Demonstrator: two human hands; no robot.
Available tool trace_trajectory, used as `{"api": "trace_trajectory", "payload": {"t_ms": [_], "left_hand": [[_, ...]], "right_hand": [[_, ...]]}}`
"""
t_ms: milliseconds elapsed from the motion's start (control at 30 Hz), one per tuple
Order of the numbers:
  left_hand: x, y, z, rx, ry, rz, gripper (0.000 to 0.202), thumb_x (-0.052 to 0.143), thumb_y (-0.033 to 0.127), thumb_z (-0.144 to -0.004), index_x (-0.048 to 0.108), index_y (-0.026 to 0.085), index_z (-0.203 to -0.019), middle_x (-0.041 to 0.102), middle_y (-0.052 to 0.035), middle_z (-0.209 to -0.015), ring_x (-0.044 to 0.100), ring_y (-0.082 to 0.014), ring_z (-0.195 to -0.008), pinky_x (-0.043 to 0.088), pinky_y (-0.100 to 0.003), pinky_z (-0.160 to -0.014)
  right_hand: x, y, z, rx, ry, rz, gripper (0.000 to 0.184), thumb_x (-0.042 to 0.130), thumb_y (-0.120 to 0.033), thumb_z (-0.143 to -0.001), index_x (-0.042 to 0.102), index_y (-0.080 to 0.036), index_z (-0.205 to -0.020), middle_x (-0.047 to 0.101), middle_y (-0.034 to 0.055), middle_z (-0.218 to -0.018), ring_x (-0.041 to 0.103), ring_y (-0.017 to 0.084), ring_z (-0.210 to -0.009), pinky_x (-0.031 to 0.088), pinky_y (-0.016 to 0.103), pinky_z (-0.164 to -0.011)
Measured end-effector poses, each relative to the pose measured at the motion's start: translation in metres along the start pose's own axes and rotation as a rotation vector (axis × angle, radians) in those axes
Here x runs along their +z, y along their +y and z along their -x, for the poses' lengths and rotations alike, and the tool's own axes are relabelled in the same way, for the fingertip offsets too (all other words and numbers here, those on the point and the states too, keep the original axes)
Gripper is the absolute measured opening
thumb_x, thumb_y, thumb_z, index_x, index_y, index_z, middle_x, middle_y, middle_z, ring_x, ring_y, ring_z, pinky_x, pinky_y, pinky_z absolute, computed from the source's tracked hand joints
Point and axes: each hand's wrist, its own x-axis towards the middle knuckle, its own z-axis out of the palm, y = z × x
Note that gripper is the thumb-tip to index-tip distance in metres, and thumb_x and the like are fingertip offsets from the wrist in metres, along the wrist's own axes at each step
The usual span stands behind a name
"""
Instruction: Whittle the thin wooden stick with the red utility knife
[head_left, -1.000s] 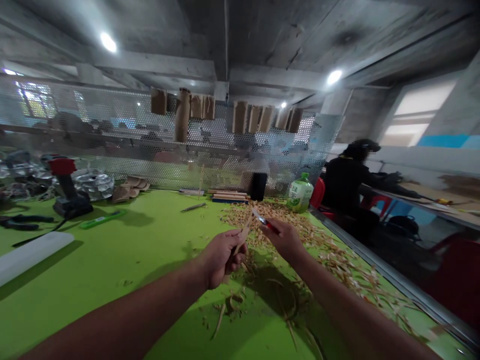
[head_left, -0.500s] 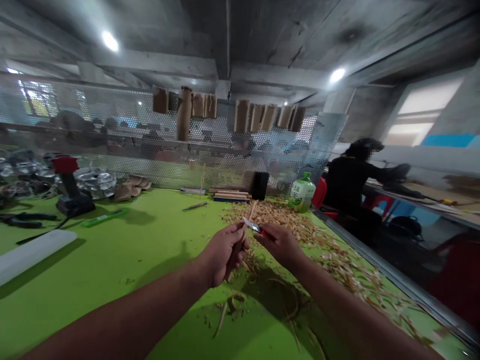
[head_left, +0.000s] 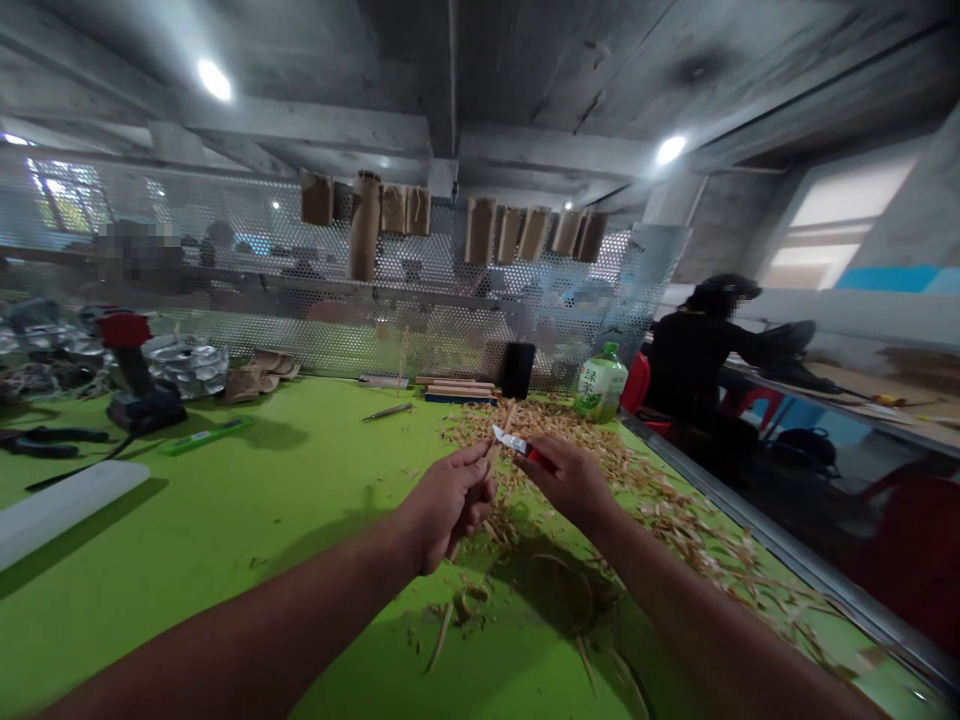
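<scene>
My left hand [head_left: 454, 500] is closed round a thin wooden strip [head_left: 492, 456], whose far end slants up and away over the shavings. My right hand [head_left: 571, 480] grips the red handle of a utility knife [head_left: 513, 440]. Its bright blade points left and lies by the strip, just beyond my left fingertips; whether it touches the wood I cannot tell. Curled wood shavings [head_left: 570, 430] are heaped behind and to the right of both hands. A few longer curls [head_left: 472, 600] lie below them on the green tabletop [head_left: 330, 450].
On the left stand a cordless drill [head_left: 135, 370], pliers [head_left: 56, 440], a green cutter [head_left: 206, 437] and a white block [head_left: 71, 510]. Wooden sticks [head_left: 457, 388], a black phone [head_left: 518, 370] and a green bottle [head_left: 601, 385] line the back. A co-worker [head_left: 697, 350] sits at right.
The knife and my right hand have shifted slightly to the right and the blade has turned flatter. My left hand keeps its hold on the strip.
</scene>
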Motion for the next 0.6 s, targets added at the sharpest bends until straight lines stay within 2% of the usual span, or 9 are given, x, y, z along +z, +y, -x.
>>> {"api": "trace_trajectory", "payload": {"t_ms": [200,267,367,500,600], "left_hand": [[0.006,0.0,0.007,0.004,-0.045,-0.049,0.048,0.045,0.021,-0.093,0.043,0.023,-0.141,0.052,0.0025,-0.071,0.037,-0.0033,-0.041,0.025,-0.016,-0.038],[0.005,0.0,0.006,0.024,-0.041,-0.051,0.048,0.045,0.021,-0.092,0.043,0.023,-0.141,0.052,0.0023,-0.071,0.039,-0.0039,-0.041,0.027,-0.017,-0.038],[0.001,-0.003,0.001,0.055,0.002,-0.048,0.049,0.045,0.021,-0.092,0.042,0.023,-0.141,0.053,0.0021,-0.072,0.041,-0.0047,-0.043,0.029,-0.017,-0.038],[-0.003,-0.006,-0.003,0.071,0.024,-0.077,0.044,0.046,0.024,-0.092,0.048,0.022,-0.135,0.053,0.0023,-0.071,0.04,-0.0043,-0.042,0.029,-0.016,-0.038],[-0.001,-0.005,-0.002,0.062,0.032,-0.103,0.042,0.047,0.026,-0.091,0.05,0.022,-0.133,0.053,0.003,-0.07,0.038,-0.0037,-0.04,0.028,-0.016,-0.038]], "right_hand": [[-0.015,0.036,-0.009,0.239,0.158,-0.022,0.035,0.049,-0.048,-0.087,0.059,-0.019,-0.071,0.049,-0.0019,-0.057,0.044,0.014,-0.055,0.03,0.025,-0.052],[-0.019,0.04,-0.008,0.258,0.2,-0.028,0.035,0.049,-0.047,-0.087,0.058,-0.018,-0.07,0.048,-0.002,-0.057,0.043,0.013,-0.055,0.029,0.025,-0.052],[-0.016,0.028,-0.005,0.176,0.157,-0.05,0.034,0.049,-0.046,-0.088,0.056,-0.019,-0.069,0.047,-0.0021,-0.058,0.043,0.013,-0.056,0.031,0.025,-0.053],[-0.006,0.0,0.002,-0.03,-0.055,-0.079,0.031,0.051,-0.046,-0.089,0.058,-0.019,-0.075,0.054,-0.0002,-0.066,0.05,0.014,-0.061,0.035,0.025,-0.058],[-0.001,-0.01,0.004,-0.063,-0.102,-0.064,0.031,0.051,-0.046,-0.09,0.06,-0.019,-0.078,0.057,0.0011,-0.068,0.052,0.015,-0.063,0.035,0.025,-0.059]]}}
